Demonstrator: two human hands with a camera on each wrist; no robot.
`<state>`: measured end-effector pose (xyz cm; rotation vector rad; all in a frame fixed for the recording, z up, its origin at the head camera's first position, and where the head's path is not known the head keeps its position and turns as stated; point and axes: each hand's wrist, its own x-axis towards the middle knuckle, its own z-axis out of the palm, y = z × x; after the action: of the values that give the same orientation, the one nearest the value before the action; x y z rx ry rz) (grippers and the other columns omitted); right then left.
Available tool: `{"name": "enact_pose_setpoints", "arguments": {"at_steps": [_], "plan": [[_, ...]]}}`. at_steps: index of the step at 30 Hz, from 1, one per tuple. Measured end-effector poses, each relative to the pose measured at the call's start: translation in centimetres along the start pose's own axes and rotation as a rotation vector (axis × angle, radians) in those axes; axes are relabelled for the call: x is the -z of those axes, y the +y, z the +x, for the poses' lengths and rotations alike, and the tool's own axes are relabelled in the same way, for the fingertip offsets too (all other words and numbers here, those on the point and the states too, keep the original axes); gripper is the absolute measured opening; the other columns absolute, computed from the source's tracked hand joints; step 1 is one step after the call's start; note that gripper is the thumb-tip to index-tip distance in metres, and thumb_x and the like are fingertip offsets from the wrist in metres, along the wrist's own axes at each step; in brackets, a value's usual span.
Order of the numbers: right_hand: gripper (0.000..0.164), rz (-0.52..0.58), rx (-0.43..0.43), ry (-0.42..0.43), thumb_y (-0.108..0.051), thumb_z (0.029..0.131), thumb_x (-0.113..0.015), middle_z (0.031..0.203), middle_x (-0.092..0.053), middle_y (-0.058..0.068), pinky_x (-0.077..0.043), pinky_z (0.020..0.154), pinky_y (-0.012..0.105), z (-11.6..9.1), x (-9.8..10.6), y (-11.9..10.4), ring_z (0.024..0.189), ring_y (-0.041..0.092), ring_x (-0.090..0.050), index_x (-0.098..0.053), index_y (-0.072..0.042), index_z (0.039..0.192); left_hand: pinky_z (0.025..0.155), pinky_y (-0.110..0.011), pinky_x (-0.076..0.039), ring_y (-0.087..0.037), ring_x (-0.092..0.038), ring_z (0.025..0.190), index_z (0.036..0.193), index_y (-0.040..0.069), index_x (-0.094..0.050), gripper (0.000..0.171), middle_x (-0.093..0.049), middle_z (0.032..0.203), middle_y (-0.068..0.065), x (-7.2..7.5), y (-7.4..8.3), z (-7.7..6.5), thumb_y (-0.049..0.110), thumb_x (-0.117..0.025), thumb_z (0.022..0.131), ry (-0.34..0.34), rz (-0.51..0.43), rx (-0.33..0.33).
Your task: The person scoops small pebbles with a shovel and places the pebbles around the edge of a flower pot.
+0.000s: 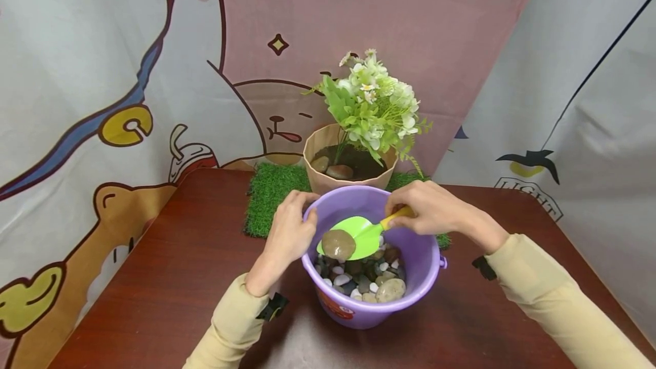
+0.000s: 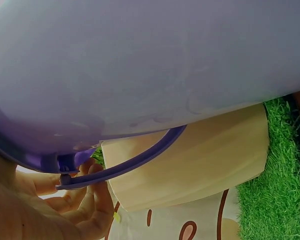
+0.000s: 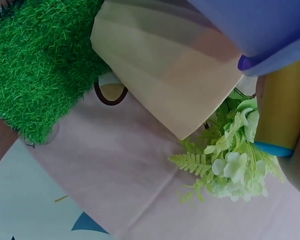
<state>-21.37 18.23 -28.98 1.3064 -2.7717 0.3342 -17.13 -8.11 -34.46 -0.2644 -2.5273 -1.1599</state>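
In the head view, a purple bucket (image 1: 422, 278) holds several pebbles (image 1: 365, 285), dark, white and brown. My right hand (image 1: 427, 206) grips the yellow handle (image 1: 398, 218) of a toy shovel with a bright green blade (image 1: 366, 241). On that blade, inside the bucket's mouth, lies a large smooth tan stone (image 1: 338, 245). A similar pale stone (image 1: 392, 290) lies among the pebbles below. My left hand (image 1: 292, 226) holds the bucket's left rim. In the left wrist view, its fingers (image 2: 97, 202) curl beside the purple bucket handle (image 2: 140, 159).
Right behind the bucket stands a beige flowerpot (image 1: 351, 185) with dark soil, two stones and white-green flowers (image 1: 376, 104). It sits on a green artificial grass mat (image 1: 274, 192). All this is on a dark red-brown table (image 1: 205, 266), with printed cloth (image 1: 400, 10) behind.
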Motion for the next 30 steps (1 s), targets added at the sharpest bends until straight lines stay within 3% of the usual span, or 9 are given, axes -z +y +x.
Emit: {"name": "enact_pose_setpoints", "arguments": {"at_steps": [13,21,30], "plan": [[0.006,0.006,-0.043,0.008,-0.031,0.081,-0.073,0.072,-0.061,-0.019,-0.039,0.054,0.018,-0.2,0.2,0.1,0.058,-0.003,-0.045,-0.067,-0.03,0.081,0.078,-0.039,-0.049,-0.025,-0.061,0.09,0.11,0.005,-0.067,0.026,-0.063,0.105,-0.01,0.0,0.0,0.0,0.01,-0.056,0.086,0.002,0.0,-0.003],[0.008,0.019,-0.064,0.055,-0.033,0.081,-0.074,0.068,-0.059,-0.018,-0.038,0.051,0.018,-0.5,0.6,0.2,0.055,-0.002,-0.044,-0.068,-0.028,0.081,0.077,-0.039,-0.048,-0.025,-0.061,0.09,0.11,0.005,-0.067,0.027,-0.063,0.105,-0.01,0.0,0.0,0.0,0.01,-0.056,0.087,-0.001,-0.005,0.003],[0.004,-0.006,-0.195,0.11,-0.027,0.084,-0.071,0.069,-0.065,-0.013,-0.038,0.05,0.022,-0.5,1.4,0.1,0.055,0.002,-0.046,-0.071,-0.024,0.082,0.077,-0.039,-0.048,-0.025,-0.061,0.09,0.11,0.005,-0.067,0.026,-0.064,0.104,-0.01,0.0,0.0,0.0,0.01,-0.056,0.087,0.0,-0.009,0.002]]}}
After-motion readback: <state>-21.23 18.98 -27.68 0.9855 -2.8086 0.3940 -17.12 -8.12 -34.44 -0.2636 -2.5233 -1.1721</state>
